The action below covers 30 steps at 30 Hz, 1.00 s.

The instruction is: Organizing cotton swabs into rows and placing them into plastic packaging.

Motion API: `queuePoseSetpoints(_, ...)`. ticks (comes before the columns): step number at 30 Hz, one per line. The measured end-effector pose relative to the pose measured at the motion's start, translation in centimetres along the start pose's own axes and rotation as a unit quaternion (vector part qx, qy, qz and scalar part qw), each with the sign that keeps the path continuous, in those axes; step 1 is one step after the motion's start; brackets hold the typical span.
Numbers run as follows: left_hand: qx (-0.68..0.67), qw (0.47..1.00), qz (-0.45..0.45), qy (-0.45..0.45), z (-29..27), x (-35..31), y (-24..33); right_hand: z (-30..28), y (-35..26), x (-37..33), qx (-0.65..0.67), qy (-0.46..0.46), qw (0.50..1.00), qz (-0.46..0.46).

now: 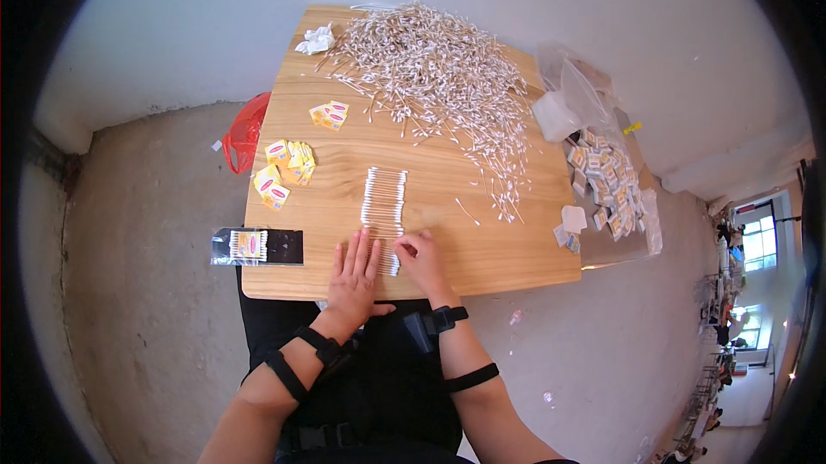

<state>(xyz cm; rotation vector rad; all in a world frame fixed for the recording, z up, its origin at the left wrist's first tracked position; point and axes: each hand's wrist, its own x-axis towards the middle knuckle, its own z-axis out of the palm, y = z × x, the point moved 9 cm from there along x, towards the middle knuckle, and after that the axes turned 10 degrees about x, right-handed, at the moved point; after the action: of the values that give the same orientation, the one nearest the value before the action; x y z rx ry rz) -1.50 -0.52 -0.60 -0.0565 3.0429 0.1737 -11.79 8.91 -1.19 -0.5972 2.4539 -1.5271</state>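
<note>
The swab row [385, 195] runs away from both hands along the table [499, 262], sticks crosswise; left hand [351, 290] lies flat, fingers apart, over its near-left edge; right hand [423, 266] curls near-right, pinch unclear.

Ahead of you: one light wooden table [482, 253], grained top, rounded corners, its far edge near a plain pale wall [215, 25]. Around you: one grey-brown floor [146, 232], faintly marked. Far to your right: two windows [759, 245], small in view, both bright and green-tinted.
</note>
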Motion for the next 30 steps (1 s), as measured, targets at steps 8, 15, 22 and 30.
queuePoseSetpoints(8,-0.002,1.0,0.006,0.002,0.2,0.1,0.1,2.1,2.7,-2.9,0.375,0.095,0.919,0.067)
queuePoseSetpoints(15,0.022,1.0,-0.021,-0.006,1.3,-1.2,-1.7,5.6,-1.2,-4.0,0.249,0.036,0.968,0.02)
queuePoseSetpoints(22,0.052,0.991,-0.086,0.086,0.9,-2.6,-7.2,11.2,-4.2,-2.4,0.177,-0.017,0.984,-0.018)
queuePoseSetpoints(30,0.18,0.977,-0.104,0.055,-0.1,-3.9,-12.6,15.8,-6.2,-0.1,0.275,-0.014,0.961,-0.007)
